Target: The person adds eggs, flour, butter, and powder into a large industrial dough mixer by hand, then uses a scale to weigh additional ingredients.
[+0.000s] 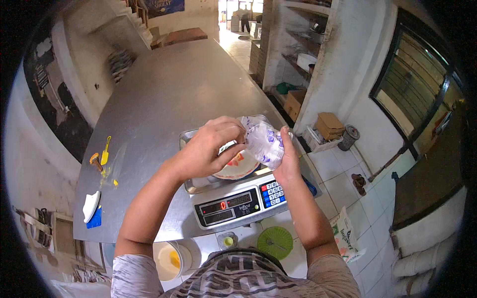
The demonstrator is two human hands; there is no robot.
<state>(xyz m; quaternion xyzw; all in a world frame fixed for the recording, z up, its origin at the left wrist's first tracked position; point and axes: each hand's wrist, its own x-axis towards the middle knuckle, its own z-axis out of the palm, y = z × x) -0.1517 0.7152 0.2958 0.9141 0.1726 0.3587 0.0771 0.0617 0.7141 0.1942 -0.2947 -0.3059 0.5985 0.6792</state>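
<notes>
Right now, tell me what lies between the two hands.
In the head view, a purple-printed bag lies between the left hand and the right hand; a dish shows beneath.

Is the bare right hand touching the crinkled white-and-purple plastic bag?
Touching: the head view shows the bare right hand holding the crinkled white-and-purple plastic bag, thumb against its side.

I count two hands, one left hand (226, 141) and one right hand (288, 159), with one purple-printed bag (263, 141), one patterned plate (237, 172) and one scale (202, 199). One desk (184, 79) carries one yellow spatula (105, 154), one white scraper (91, 206) and one blue flat piece (94, 220). Lower down are one white bucket (187, 257) and one green round dish (266, 238); toward the right, two cardboard boxes (330, 126).
</notes>
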